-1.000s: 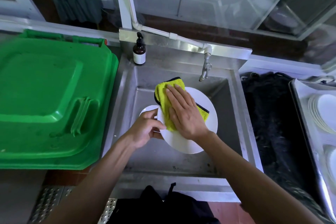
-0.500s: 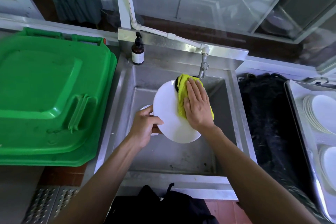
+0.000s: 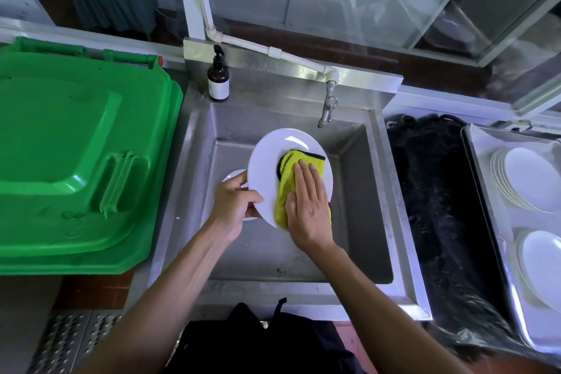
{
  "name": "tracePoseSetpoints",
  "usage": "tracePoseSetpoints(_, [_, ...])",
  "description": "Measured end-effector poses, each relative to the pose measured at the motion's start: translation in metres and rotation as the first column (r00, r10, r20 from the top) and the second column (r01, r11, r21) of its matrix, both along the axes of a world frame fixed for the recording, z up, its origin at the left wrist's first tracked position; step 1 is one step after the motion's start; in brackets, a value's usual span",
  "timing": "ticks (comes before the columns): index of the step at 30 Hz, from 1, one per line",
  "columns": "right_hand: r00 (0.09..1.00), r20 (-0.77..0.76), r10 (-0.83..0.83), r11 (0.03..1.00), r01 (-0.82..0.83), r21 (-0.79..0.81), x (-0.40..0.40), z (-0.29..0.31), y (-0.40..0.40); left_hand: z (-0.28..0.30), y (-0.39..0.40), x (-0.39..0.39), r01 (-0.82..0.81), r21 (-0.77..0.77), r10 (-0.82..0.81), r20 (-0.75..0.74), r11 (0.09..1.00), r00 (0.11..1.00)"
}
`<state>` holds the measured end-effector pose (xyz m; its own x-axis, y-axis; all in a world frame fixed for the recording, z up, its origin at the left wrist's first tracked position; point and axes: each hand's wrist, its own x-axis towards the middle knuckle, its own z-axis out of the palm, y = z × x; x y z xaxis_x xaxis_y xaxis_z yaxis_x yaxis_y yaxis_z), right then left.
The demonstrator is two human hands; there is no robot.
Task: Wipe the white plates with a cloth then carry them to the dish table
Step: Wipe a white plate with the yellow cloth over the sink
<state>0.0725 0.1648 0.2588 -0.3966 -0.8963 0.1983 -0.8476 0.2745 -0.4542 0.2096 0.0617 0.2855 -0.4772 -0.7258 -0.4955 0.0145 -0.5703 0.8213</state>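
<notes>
Over the steel sink (image 3: 361, 179) I hold a white plate (image 3: 270, 161) tilted up. My left hand (image 3: 233, 206) grips its left rim, thumb on the face. My right hand (image 3: 308, 206) lies flat with straight fingers on a yellow cloth (image 3: 288, 179) with dark edging, pressing it against the plate's right half. Behind my left hand, the edge of a second white plate (image 3: 233, 176) shows in the sink. More white plates (image 3: 528, 179) are stacked on a metal tray (image 3: 485, 191) at the far right, with another stack (image 3: 543, 261) nearer me.
A large green bin lid (image 3: 76, 155) fills the left side. A brown pump bottle (image 3: 218, 79) stands on the sink's back ledge, and the tap (image 3: 328, 106) hangs over the basin. A black bag (image 3: 437, 206) sits between sink and tray.
The plate has tilted back so its face shows more fully. My right hand slid the cloth from the plate's upper right edge down onto its right half.
</notes>
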Motion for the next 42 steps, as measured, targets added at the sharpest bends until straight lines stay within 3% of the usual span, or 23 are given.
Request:
tracePoseSetpoints(12, [0.99,0.036,0.137,0.99,-0.138,0.014,0.038,0.003,-0.004,-0.007,0.003,0.009,-0.005,0.058,0.011,-0.106,0.998,0.994])
tracePoseSetpoints(17, [0.98,-0.038,0.194,0.98,-0.195,-0.031,0.029,-0.007,0.012,-0.013,0.0,0.013,-0.037,0.043,0.04,-0.095,0.998,0.995])
tracePoseSetpoints(22, [0.991,-0.085,0.108,0.994,-0.106,0.025,0.017,-0.015,0.017,-0.018,-0.002,0.016,-0.058,0.034,0.06,-0.053,0.998,0.997])
tracePoseSetpoints(36, [0.996,-0.08,-0.049,0.997,0.053,0.047,-0.03,-0.005,-0.015,-0.011,-0.013,0.025,0.106,-0.052,-0.107,-0.009,0.993,0.994])
tracePoseSetpoints(42, [0.992,-0.097,0.08,0.995,-0.085,-0.05,-0.036,0.009,-0.032,-0.003,-0.008,0.026,0.226,-0.046,-0.227,-0.031,0.973,0.973])
